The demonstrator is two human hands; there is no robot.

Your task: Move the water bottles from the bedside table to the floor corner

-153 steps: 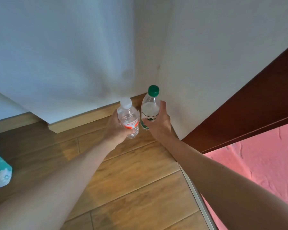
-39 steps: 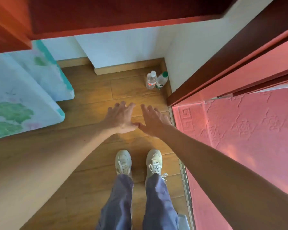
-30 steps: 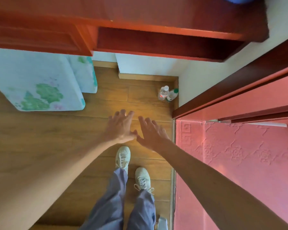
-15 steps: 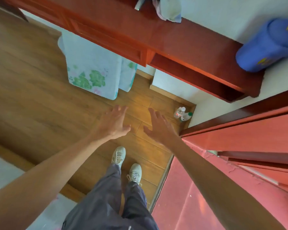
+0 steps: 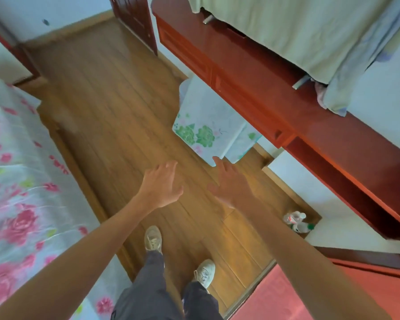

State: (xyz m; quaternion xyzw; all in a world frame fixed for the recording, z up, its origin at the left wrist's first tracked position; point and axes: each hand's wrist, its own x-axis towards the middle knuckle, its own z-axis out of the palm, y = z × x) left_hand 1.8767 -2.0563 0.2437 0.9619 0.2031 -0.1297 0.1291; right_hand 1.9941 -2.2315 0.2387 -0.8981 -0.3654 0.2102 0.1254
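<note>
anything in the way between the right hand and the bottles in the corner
Nothing visible. The right hand hangs open above the wood floor, and only bare boards lie between it and the two water bottles standing in the corner.

Bright, soft daylight lights everything evenly. Motion blur smears the floor (image 5: 106,100) and bedspread (image 5: 14,181); wide-angle distortion bends the edges.

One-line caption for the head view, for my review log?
Left hand and right hand open and empty, held out; two water bottles sit together in the floor corner.
</note>
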